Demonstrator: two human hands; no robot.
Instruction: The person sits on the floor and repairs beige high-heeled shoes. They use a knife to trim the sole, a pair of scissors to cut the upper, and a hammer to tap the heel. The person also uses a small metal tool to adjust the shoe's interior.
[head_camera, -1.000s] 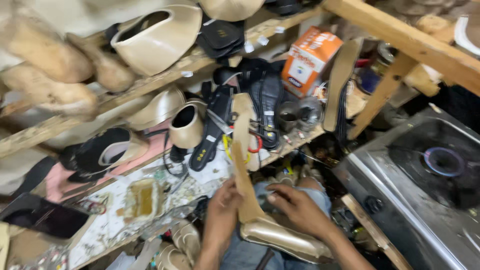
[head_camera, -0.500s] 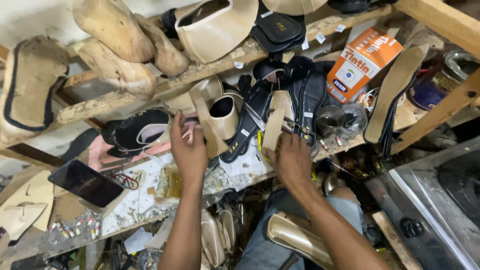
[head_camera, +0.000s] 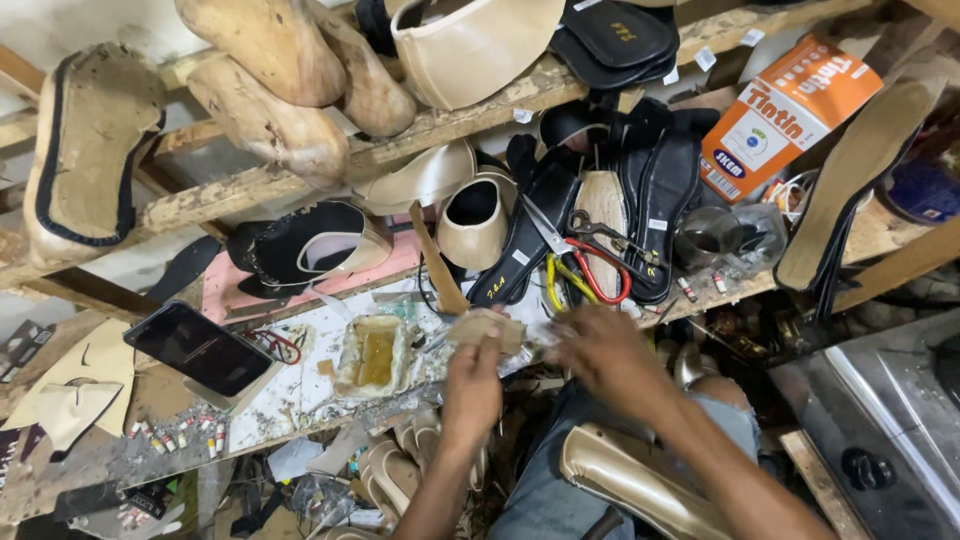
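Head camera view, looking down on a cluttered shoemaker's bench. The left hand (head_camera: 472, 385) rises from below, fingers closed around a small tan insole piece (head_camera: 487, 328) and holding it just above the bench's front edge. The piece's long axis runs roughly left to right, tilted slightly, its right end towards the right hand (head_camera: 600, 352). That hand is blurred; its fingertips sit just beside the piece's right end, and whether they are together or apart cannot be told. Just left of the piece sits a shallow tray of amber glue (head_camera: 372, 356), and further left a dark phone (head_camera: 198, 347) leans on the bench (head_camera: 290, 400). Behind the hands lie scissors with red and yellow handles (head_camera: 585, 268), black soles and a beige shoe upper (head_camera: 473, 218). A gold shoe (head_camera: 625, 480) rests on the person's lap.

Half a second ago both hands were stretched up to the back shelf among the soles, well apart. Now they have drawn back to the bench's front edge, near each other, with the piece between them.
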